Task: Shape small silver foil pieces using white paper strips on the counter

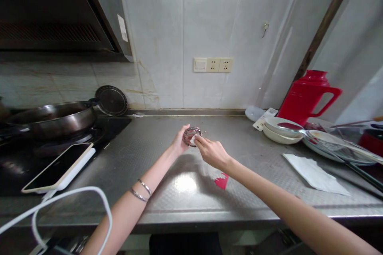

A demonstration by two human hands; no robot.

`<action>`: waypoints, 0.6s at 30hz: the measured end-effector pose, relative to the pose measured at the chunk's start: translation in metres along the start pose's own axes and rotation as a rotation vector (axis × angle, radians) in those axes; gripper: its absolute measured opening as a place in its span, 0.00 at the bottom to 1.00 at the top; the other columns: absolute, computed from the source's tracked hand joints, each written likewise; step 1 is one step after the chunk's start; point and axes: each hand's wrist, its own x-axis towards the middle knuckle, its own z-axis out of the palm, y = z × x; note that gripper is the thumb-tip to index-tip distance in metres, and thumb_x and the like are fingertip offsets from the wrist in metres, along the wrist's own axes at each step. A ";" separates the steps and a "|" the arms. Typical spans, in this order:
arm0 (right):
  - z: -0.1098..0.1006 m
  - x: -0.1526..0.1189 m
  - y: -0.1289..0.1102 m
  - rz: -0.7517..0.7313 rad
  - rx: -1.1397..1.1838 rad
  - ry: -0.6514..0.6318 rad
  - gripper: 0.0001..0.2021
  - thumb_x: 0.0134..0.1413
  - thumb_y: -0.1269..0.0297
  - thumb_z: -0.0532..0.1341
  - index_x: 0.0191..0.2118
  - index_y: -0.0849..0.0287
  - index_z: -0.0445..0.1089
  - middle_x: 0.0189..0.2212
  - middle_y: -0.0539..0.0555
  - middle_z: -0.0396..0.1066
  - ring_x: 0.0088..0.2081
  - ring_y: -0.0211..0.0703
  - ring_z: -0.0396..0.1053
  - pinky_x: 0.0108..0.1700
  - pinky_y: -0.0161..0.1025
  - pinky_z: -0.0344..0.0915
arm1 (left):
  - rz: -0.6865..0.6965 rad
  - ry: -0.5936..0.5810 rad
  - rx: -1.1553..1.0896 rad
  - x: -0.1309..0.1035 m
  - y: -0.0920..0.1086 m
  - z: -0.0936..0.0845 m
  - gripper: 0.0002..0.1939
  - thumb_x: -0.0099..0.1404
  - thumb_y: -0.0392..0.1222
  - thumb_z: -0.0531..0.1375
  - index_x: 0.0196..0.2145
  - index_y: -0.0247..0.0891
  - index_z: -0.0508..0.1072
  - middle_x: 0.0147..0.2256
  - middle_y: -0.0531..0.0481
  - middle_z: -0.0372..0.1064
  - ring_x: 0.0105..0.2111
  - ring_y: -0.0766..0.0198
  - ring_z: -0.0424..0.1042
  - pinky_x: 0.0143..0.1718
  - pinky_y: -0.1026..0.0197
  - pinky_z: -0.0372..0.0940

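Observation:
Above the middle of the steel counter (149, 175), my left hand (178, 143) grips a small round dish (187, 135) by its side. The dish looks dark brown and glassy, tilted with its hollow toward me; its exact kind is hard to make out. My right hand (213, 152) pinches a white wad, apparently tissue (193, 139), and presses it against the inside of the dish. Fingers cover part of the wad. Below my right wrist, a red jagged-edged piece (222, 182) lies on the counter.
On the left, a steel pan (60, 117) sits on the stove, with a phone (61, 167) and white cable (101, 195) nearer me. To the right are a folded paper towel (315, 175), stacked bowls (283, 135), a plate with utensils and a red thermos jug (305, 101).

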 end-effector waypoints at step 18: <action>0.015 0.005 0.008 -0.175 -0.105 0.020 0.13 0.64 0.73 0.45 0.45 0.60 0.64 0.42 0.59 0.68 0.37 0.41 0.69 0.32 0.35 0.60 | -0.153 -0.113 -0.010 0.003 0.012 -0.022 0.25 0.61 0.53 0.52 0.41 0.27 0.74 0.26 0.40 0.74 0.20 0.61 0.70 0.25 0.59 0.65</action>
